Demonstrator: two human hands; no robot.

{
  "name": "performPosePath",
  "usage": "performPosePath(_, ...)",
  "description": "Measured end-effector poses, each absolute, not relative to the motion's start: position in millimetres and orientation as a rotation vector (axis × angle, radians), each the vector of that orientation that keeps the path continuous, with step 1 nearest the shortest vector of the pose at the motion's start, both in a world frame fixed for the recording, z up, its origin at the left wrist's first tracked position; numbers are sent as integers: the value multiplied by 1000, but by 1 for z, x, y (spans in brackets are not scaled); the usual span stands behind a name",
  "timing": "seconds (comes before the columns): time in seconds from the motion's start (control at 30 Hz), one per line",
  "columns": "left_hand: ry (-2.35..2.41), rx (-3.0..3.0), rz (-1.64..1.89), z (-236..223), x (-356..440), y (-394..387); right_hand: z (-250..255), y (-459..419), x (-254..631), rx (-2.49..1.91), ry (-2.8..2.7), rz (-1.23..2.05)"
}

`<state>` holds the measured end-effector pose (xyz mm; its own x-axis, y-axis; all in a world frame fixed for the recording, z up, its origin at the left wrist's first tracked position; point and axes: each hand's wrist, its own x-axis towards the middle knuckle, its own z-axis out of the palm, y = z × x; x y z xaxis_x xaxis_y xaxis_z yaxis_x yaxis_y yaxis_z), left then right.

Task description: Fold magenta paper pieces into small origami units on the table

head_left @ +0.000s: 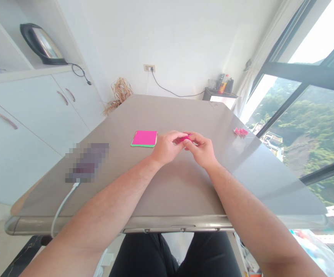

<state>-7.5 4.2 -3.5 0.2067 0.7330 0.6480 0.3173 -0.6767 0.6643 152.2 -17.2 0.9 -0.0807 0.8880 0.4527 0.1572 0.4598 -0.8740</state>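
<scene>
Both of my hands meet over the middle of the table. Between their fingertips is a small folded piece of bright pink paper [186, 137], mostly covered by the fingers. My left hand [168, 146] pinches it from the left, and my right hand [200, 148] grips it from the right with thumb and fingers closed. Just left of my left hand lies a stack of coloured paper squares [144, 137], pink on top with a green edge showing beneath. Several small folded pink paper pieces [240, 132] sit near the table's right edge.
The grey-brown table [172, 192] spreads out before me. At its left lies a blurred dark device [88, 163] with a white cable [60, 207] running over the front edge. A small cabinet with bottles [223, 84] stands beyond the far right corner; windows line the right side.
</scene>
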Motion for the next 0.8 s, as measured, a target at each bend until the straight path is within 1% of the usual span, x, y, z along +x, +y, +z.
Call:
performPosePath(0.1, 997, 2083, 1446, -5, -5, 3, 2, -16, 152, -942, -1499, 866)
performPosePath(0.3, 872, 1686, 1404, -9, 0, 2, 8, -17, 150, -908, -1266, 1085)
performPosePath(0.5, 1071, 1879, 1407, -5, 2, -2, 10, -17, 150, -946, -1171, 1150)
performPosePath(0.8, 1066, 1737, 1444, -8, 7, -2, 0, -10, 152, -874, -1149, 1247)
